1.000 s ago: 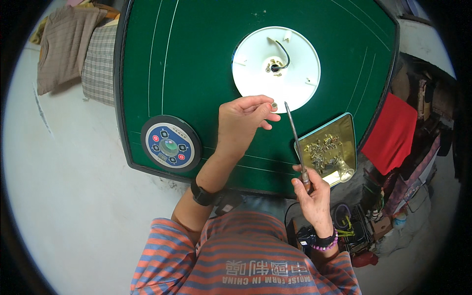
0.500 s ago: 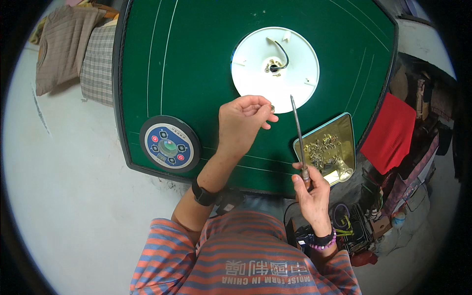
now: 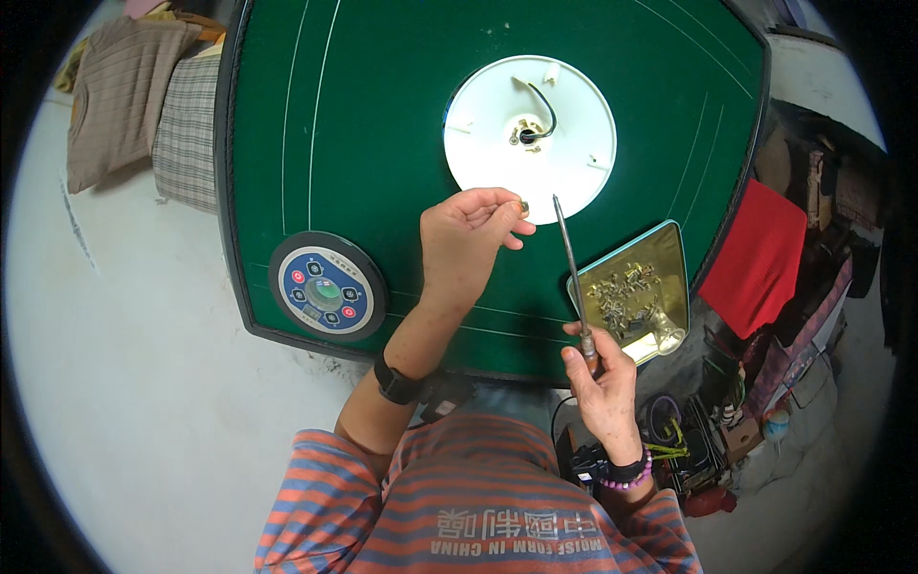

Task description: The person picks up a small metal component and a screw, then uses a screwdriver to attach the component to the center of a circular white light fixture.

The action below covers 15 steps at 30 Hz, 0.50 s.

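Observation:
A small metal piece [image 3: 524, 206], too small to name surely, is pinched between the thumb and fingertips of my left hand [image 3: 469, 239]. That hand hovers at the near edge of a round white disc-shaped base [image 3: 488, 182]. A black cable [image 3: 552, 110] curves out of the hole at the base's centre, with small brass-coloured fittings around it. My right hand [image 3: 604, 387] grips the wooden handle of a long screwdriver [image 3: 569, 251]. Its shaft points away from me, and its tip appears over the base's near right edge, a little right of the metal piece.
A shallow gold-coloured tin [image 3: 660, 251] with several small metal screws and fittings lies at the table's near right. On the left of the green-topped table [image 3: 392, 124] is a round control panel [image 3: 327, 287] with buttons. Red cloth [image 3: 755, 258] hangs beyond the right edge; cushions [image 3: 124, 96] lie at far left.
The screwdriver's tip has moved left and slightly nearer me, closer to the metal piece. My left hand keeps its pinch. The whole view has shifted slightly.

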Available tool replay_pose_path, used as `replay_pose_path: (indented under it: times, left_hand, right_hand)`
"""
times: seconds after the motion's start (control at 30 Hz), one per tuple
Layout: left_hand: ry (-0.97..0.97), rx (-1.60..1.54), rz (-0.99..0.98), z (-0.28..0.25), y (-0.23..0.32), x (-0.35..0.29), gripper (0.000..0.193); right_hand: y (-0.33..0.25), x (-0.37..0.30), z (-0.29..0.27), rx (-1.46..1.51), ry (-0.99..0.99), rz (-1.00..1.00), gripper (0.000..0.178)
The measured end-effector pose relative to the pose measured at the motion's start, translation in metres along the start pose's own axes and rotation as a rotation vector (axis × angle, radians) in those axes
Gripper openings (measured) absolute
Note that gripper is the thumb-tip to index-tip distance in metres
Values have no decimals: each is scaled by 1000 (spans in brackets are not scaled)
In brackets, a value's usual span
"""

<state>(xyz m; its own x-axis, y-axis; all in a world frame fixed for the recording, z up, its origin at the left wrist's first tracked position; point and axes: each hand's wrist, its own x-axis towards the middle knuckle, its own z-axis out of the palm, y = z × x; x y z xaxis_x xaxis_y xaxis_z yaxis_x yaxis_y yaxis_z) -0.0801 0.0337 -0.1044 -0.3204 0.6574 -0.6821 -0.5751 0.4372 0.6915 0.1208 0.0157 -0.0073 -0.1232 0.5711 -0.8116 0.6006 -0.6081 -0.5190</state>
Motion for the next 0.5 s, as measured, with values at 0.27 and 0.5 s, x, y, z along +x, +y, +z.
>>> replay_pose_path:
  times: [0.27, 0.5]
  left_hand:
    - [-44, 20, -31, 3, 1, -5, 16]
    - [-80, 79, -20, 10, 8, -18, 16]
  right_hand:
    - [-19, 30, 13, 72, 156, -133, 18]
    - [-50, 80, 37, 15, 284, -567, 15]
